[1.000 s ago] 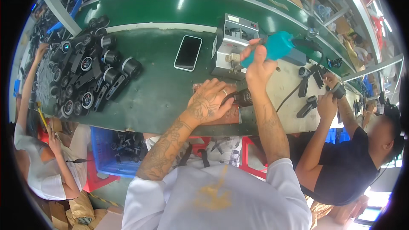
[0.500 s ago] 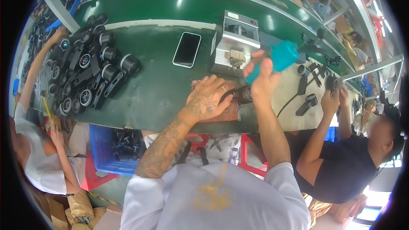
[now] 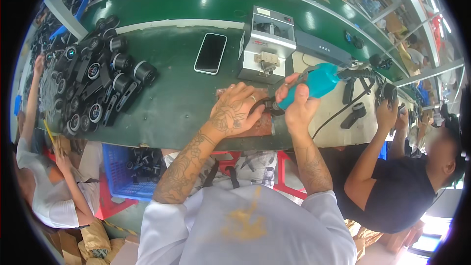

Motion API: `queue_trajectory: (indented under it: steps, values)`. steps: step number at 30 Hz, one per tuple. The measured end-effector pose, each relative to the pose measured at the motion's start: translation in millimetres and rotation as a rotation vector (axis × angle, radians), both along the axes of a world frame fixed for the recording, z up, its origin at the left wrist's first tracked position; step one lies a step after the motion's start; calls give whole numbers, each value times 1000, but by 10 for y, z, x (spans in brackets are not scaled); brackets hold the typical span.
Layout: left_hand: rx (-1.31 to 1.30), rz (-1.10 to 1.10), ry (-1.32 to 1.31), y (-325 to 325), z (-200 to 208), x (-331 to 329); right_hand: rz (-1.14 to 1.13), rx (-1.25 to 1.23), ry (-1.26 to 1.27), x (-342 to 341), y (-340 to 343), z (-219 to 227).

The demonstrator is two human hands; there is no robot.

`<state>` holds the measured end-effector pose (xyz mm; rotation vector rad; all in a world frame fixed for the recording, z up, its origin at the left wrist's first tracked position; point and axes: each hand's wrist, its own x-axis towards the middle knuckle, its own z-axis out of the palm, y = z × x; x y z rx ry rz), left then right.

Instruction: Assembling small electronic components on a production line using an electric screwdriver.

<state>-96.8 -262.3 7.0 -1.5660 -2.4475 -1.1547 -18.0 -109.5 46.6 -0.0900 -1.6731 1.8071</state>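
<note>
My right hand is closed round a teal electric screwdriver, which lies slanted with its tip end toward my left hand. A dark cable runs from the tool's back end. My left hand presses a black part with a round head onto a reddish-brown pad. Most of that part is covered by my fingers and the tool. The screwdriver's front end is at the part; whether it touches cannot be seen. Just beyond my hands stands a silver screw feeder.
A phone lies on the green bench. Black round-headed parts are piled at the left. A blue crate with parts stands below the bench. Co-workers sit at both sides; more parts lie at right. A grey box stands behind.
My right hand has brought the screwdriver down and left toward the part under my left hand. My left hand stays on the part. At right, the co-worker's hands have shifted slightly.
</note>
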Motion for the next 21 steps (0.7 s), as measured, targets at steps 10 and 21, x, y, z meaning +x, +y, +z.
queue_trajectory:
  steps: [10,21]
  values:
    - [-23,-19,21,52,25,-10,3,-3,-7,-2,15,-104]
    - [102,-83,469,-88,-36,49,-202,-151,-108,151,10,-194]
